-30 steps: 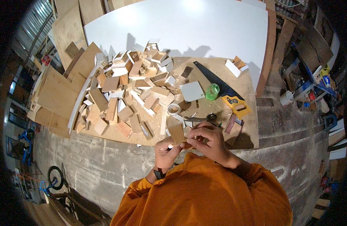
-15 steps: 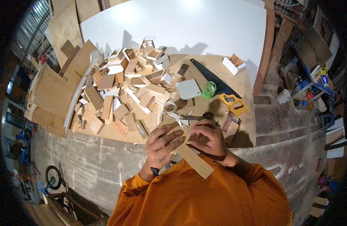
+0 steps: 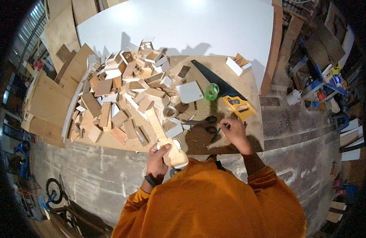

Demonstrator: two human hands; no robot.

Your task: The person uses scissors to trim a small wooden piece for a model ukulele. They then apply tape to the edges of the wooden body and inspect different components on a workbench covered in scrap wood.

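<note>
My left hand (image 3: 157, 160) grips a pale wooden piece (image 3: 175, 152) with a long narrow neck and a broad rounded end, held upward over the table's near edge. To the right, my right hand (image 3: 236, 134) is closed near a small, thin green item (image 3: 218, 131); what its fingertips hold is unclear. Beside it lie black scissors (image 3: 210, 125) and a handsaw (image 3: 236, 104) with a yellow handle. A tape roll (image 3: 169, 112), a green cup (image 3: 212, 92) and a pale square block (image 3: 189, 92) are just beyond.
A heap of wooden offcuts (image 3: 115, 91) covers the left of the plywood table top (image 3: 230, 79), backed by a large white panel (image 3: 175, 27). A white-and-wood box (image 3: 238, 65) sits back right. Boards (image 3: 48, 103) lean left; a white bucket (image 3: 294, 97) and bicycle (image 3: 54, 190) are on the floor.
My hands have separated: the right moved rightward to the table beside the scissors, while the left keeps the wooden piece, whose long narrow part now points away from me.
</note>
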